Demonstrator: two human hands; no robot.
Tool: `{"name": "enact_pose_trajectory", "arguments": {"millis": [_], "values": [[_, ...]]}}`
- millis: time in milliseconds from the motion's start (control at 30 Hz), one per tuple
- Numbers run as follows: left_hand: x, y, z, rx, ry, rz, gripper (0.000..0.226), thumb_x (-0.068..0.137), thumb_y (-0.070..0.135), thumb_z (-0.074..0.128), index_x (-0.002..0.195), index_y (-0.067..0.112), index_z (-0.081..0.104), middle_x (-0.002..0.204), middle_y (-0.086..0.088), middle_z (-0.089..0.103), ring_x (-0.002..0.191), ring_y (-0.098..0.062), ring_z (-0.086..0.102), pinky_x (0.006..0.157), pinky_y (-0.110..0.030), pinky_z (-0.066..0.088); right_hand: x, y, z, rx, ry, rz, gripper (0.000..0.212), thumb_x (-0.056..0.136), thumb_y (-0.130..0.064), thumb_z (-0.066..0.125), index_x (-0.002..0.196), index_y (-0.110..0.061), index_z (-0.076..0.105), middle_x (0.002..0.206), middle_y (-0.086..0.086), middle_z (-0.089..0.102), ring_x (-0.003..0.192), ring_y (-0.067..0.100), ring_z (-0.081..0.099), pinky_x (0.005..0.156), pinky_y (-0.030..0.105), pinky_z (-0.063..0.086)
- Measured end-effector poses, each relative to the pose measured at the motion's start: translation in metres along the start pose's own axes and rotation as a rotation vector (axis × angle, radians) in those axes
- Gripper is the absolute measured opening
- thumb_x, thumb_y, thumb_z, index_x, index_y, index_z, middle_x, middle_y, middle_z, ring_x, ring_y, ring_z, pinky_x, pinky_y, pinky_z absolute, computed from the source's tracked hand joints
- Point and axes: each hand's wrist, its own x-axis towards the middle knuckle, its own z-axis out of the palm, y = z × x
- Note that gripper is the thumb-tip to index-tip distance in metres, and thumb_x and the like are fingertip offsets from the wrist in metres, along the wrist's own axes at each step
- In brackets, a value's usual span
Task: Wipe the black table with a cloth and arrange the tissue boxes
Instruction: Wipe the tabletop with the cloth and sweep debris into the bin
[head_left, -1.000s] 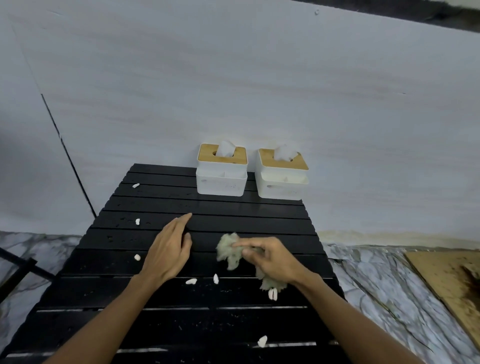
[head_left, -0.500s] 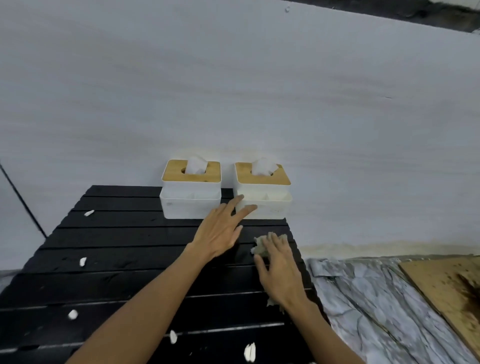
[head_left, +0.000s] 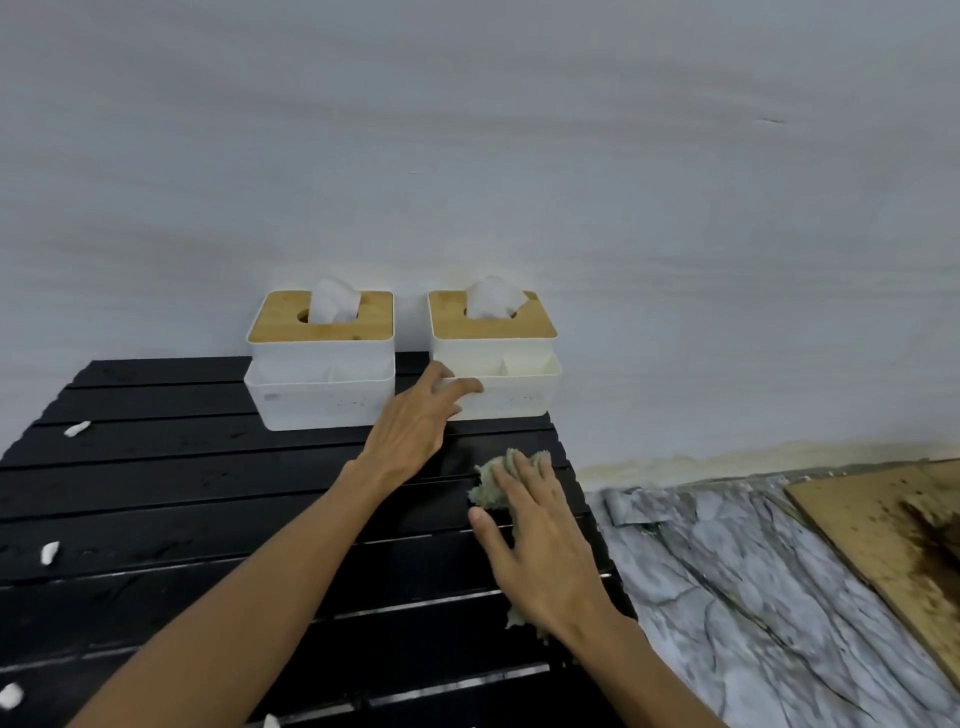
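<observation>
The left hand reaches forward over the black table with its fingers spread wide and only slightly bent. Its fingertips touch the front wall of the corner tissue box, at the box's corner nearest the hand. I cannot tell whether the thumb also touches that box.

The other tissue box stands just to the outer side of the left hand, beside the corner tissue box with a narrow gap between them. Both boxes are white with wooden lids and a tissue poking up, and they sit at the far edge of the table against the wall.

The right hand lies flat, palm down, nearer the person than the left hand. Its straight fingers press the cloth onto the table. The crumpled greenish cloth shows beyond the fingertips, and a bit of it shows under the wrist.

Small white scraps lie on the slats well out past the left forearm. Beyond the right hand, off the table, there is a marbled floor and a stained brown board.
</observation>
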Motion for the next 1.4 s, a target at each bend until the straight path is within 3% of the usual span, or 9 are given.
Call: {"name": "enact_pose_trajectory", "arguments": {"millis": [167,333,500,667,767,900,1067,1267,1400], "values": [[0.003,0.004,-0.01,-0.05,0.045,0.009,0.043,0.09,0.003,0.062,0.123,0.029,0.055,0.111,-0.004,0.047,0.073,-0.02,0.058,0.056,-0.031,0.051,-0.008,0.003,-0.008,-0.078,-0.088,-0.037,0.087,0.088,-0.081,0.026,0.16,-0.036,0.005,0.165,-0.017,-0.016,0.15,0.007,-0.027,0.126,0.034,-0.004],[0.008,0.016,-0.039,-0.118,0.109,0.036,0.035,0.094,0.011,0.059,0.124,0.028,0.056,0.111,-0.004,0.048,0.075,-0.02,0.055,0.07,-0.043,0.055,-0.002,0.005,0.007,-0.171,0.011,-0.034,0.064,0.102,-0.054,0.017,0.161,-0.029,0.008,0.169,-0.004,-0.006,0.154,0.019,-0.018,0.125,0.033,-0.007],[0.02,0.021,-0.082,-0.141,0.169,0.073,0.035,0.093,0.01,0.061,0.123,0.028,0.058,0.111,-0.001,0.047,0.077,-0.016,0.058,0.072,-0.036,0.054,0.043,0.009,0.017,-0.139,0.076,0.026,0.053,0.106,-0.035,0.027,0.157,-0.022,0.024,0.168,0.008,0.016,0.156,0.031,0.003,0.127,0.039,0.007],[0.024,0.014,-0.113,-0.107,0.173,0.125,0.034,0.093,0.01,0.061,0.122,0.026,0.059,0.111,-0.002,0.048,0.076,-0.016,0.061,0.066,-0.028,0.05,0.125,0.024,0.032,-0.182,0.123,0.103,0.054,0.099,-0.035,0.026,0.146,-0.013,0.041,0.152,0.019,0.041,0.143,0.04,0.029,0.117,0.051,0.029],[0.027,0.006,-0.122,-0.072,0.173,0.143,0.033,0.092,0.01,0.062,0.122,0.025,0.06,0.111,-0.002,0.049,0.071,-0.015,0.059,0.065,-0.015,0.041,0.17,0.023,0.035,-0.194,0.156,0.188,0.048,0.101,-0.027,0.033,0.143,-0.009,0.043,0.15,0.02,0.042,0.142,0.043,0.029,0.118,0.051,0.025],[0.027,-0.001,-0.129,-0.059,0.179,0.183,0.033,0.091,0.008,0.063,0.121,0.022,0.06,0.11,-0.003,0.05,0.069,-0.014,0.057,0.065,-0.019,0.043,0.214,0.006,0.039,-0.213,0.125,0.239,0.047,0.098,-0.024,0.037,0.141,-0.004,0.042,0.15,0.024,0.038,0.143,0.045,0.024,0.12,0.05,0.02],[0.027,-0.004,-0.137,-0.091,0.209,0.221,0.036,0.091,0.006,0.064,0.12,0.025,0.057,0.109,0.001,0.048,0.073,0.001,0.054,0.065,-0.026,0.049,0.23,-0.02,0.058,-0.233,0.098,0.099,0.042,0.1,-0.025,0.037,0.131,0.001,0.049,0.139,0.029,0.048,0.139,0.045,0.03,0.123,0.049,0.013],[0.023,0.003,-0.14,-0.106,0.24,0.233,0.037,0.091,0.004,0.063,0.12,0.025,0.056,0.109,0.002,0.049,0.077,0.014,0.051,0.068,-0.015,0.041,0.215,-0.041,0.058,-0.036,-0.046,-0.201,0.036,0.104,-0.024,0.039,0.134,-0.009,0.052,0.14,0.014,0.048,0.135,0.031,0.04,0.114,0.046,0.036],[0.02,0.011,-0.142,-0.088,0.237,0.224,0.036,0.091,0.005,0.062,0.12,0.026,0.055,0.109,0.004,0.049,0.073,0.006,0.051,0.063,-0.017,0.043,0.197,-0.04,0.049,0.016,-0.11,-0.279,0.033,0.104,-0.02,0.04,0.134,-0.013,0.053,0.143,0.008,0.046,0.137,0.025,0.038,0.106,0.044,0.043]]}}
